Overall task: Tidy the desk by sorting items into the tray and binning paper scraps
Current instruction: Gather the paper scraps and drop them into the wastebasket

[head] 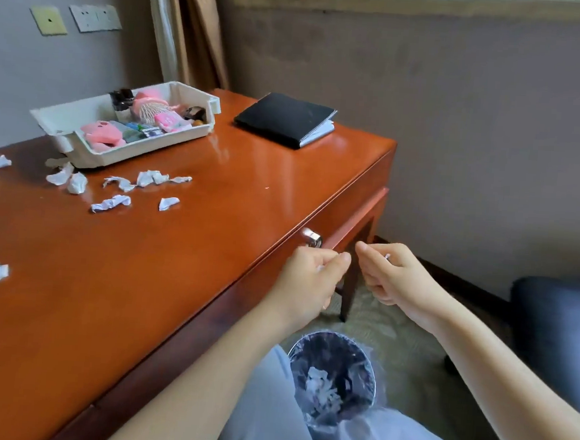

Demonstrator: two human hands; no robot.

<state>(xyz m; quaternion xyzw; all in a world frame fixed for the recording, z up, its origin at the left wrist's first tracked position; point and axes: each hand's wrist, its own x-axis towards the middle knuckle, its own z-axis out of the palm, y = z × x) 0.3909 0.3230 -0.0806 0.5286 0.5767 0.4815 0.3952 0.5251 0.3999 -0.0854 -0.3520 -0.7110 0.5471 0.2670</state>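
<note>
Our left grip [312, 279] curls round a white scrap [320, 267], our right grip [393, 275] pinches a sliver [387, 257], both centre frame above the lined bin [358, 355], likely to drop onto paper [324, 390] already inside. More scraps [111, 203] litter the table [250, 182] at left; the tray [59, 114], upper left, holds pink toys [102, 134], bottles [122, 101].

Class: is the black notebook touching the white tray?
Apart. The head view shows a strip of bare desk between the black notebook and the white tray.
</note>
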